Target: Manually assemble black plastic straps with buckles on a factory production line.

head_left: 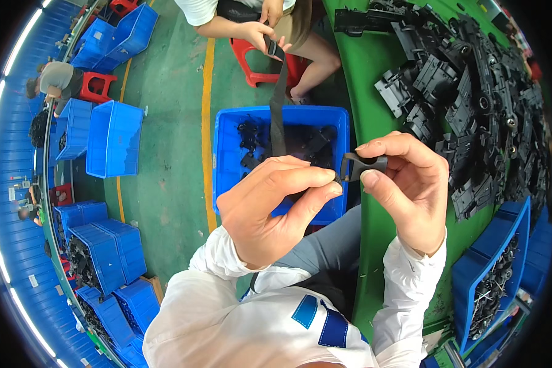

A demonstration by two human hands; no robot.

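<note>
My right hand (411,190) is closed on a black plastic buckle (368,164), pinched between thumb and forefinger. Thumb against forefinger, my left hand (276,205) grips the end of a black strap right beside the buckle; the strap end meets the buckle's slot, though how far through it goes is hidden. A long black webbing strap (278,116) runs from behind my left hand up toward a co-worker's hand (257,38), which holds a black buckle (271,46). Whether that webbing joins the piece in my fingers cannot be made out.
Below my hands stands a blue bin (221,147) with black parts inside. On my right, a green table (371,92) bears a heap of black plastic parts (466,92). A tilted blue crate (466,294) holds more parts. The co-worker sits on a red stool (251,73).
</note>
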